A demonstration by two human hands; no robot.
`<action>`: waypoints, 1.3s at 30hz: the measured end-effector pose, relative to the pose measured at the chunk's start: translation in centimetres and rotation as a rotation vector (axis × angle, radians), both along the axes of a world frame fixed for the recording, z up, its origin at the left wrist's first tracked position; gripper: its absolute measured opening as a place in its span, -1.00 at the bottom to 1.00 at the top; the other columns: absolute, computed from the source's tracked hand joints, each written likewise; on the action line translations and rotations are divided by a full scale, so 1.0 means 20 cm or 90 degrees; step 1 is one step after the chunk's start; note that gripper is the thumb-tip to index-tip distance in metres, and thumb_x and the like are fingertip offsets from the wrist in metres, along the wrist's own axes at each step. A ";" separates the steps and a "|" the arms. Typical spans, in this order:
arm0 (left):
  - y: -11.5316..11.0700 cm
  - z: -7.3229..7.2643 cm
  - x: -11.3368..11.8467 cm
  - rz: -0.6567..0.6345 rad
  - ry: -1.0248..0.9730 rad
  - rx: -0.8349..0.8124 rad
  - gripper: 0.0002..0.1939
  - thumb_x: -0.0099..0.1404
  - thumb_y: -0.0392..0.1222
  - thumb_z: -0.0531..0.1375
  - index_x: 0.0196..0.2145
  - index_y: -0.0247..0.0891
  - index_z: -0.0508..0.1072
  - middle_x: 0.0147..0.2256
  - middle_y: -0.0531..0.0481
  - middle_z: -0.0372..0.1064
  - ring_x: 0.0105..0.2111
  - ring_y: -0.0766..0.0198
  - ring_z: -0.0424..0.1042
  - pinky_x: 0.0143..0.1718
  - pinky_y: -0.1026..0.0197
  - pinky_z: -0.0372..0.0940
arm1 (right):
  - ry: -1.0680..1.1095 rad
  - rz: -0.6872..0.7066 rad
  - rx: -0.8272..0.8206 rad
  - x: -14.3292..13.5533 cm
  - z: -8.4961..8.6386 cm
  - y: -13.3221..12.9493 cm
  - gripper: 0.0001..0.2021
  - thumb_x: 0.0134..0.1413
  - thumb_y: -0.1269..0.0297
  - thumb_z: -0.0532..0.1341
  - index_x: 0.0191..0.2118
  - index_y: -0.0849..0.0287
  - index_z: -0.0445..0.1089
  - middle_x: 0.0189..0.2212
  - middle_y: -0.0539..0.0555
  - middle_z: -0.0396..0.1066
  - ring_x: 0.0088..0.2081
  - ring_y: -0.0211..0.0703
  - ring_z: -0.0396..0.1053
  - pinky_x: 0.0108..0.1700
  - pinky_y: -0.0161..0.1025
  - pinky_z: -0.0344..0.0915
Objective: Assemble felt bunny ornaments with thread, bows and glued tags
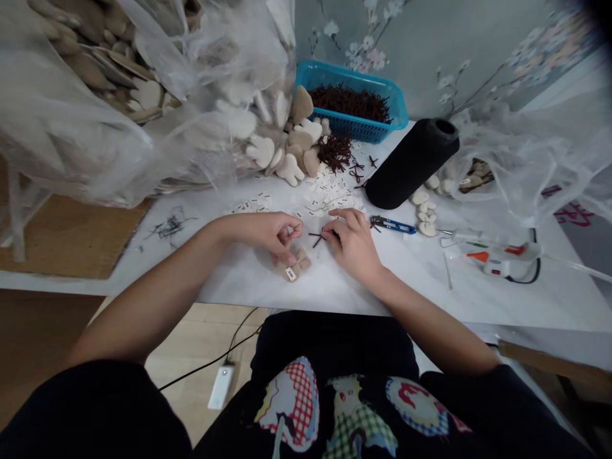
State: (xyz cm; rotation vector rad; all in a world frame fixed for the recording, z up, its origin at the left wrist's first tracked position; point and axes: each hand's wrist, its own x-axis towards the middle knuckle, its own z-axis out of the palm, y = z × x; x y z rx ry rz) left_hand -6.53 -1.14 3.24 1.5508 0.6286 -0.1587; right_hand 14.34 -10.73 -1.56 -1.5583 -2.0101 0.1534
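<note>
My left hand [280, 239] pinches the edge of a small beige felt piece [302, 260] that lies near the table's front edge. A white label [291, 273] with dark print sits on the piece. My right hand [351, 245] has its thumb and fingertips closed on a dark brown ribbon bow [316, 238], whose thin ends stick out to the left. The bow is apart from the felt piece. Just right of my right hand lies a pair of blue thread snips [394, 225]. Many small white labels [329, 189] are scattered beyond my hands.
A blue basket [399, 105] of brown bows stands at the back, with felt pieces [289, 169] heaped before it. Clear plastic bags [191, 127] fill the left. A black cylinder [406, 169] leans right of centre. A glue gun [497, 266] with its cord lies at right.
</note>
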 end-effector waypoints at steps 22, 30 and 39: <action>0.01 -0.04 0.00 -0.015 -0.059 -0.055 -0.64 -0.07 -0.26 0.40 -0.45 -0.19 0.26 -0.57 0.02 0.50 -0.60 0.17 0.50 -0.63 0.32 0.29 | 0.105 0.102 -0.029 -0.12 0.02 -0.14 -0.87 0.28 0.27 0.11 -0.22 0.03 0.42 -0.15 0.11 0.41 0.03 0.02 0.22 0.09 0.04 0.26; -0.01 -0.02 0.03 0.052 0.008 -0.058 -0.53 -0.24 -0.31 0.44 -0.49 -0.18 0.21 -0.57 -0.02 0.49 -0.57 0.07 0.51 -0.61 0.22 0.37 | 0.071 0.107 -0.041 -0.13 0.01 -0.15 -0.87 0.27 0.26 0.13 -0.23 0.02 0.44 -0.15 0.11 0.42 0.03 0.06 0.22 0.06 0.07 0.25; 0.01 -0.05 0.01 -0.021 -0.025 -0.014 -0.59 -0.01 -0.26 0.37 -0.39 -0.18 0.16 -0.53 -0.02 0.52 -0.53 0.15 0.53 -0.55 0.23 0.42 | 0.054 0.099 -0.021 -0.14 0.02 -0.16 -0.87 0.26 0.29 0.14 -0.25 0.06 0.44 -0.15 0.12 0.43 -0.01 0.05 0.21 0.05 0.04 0.22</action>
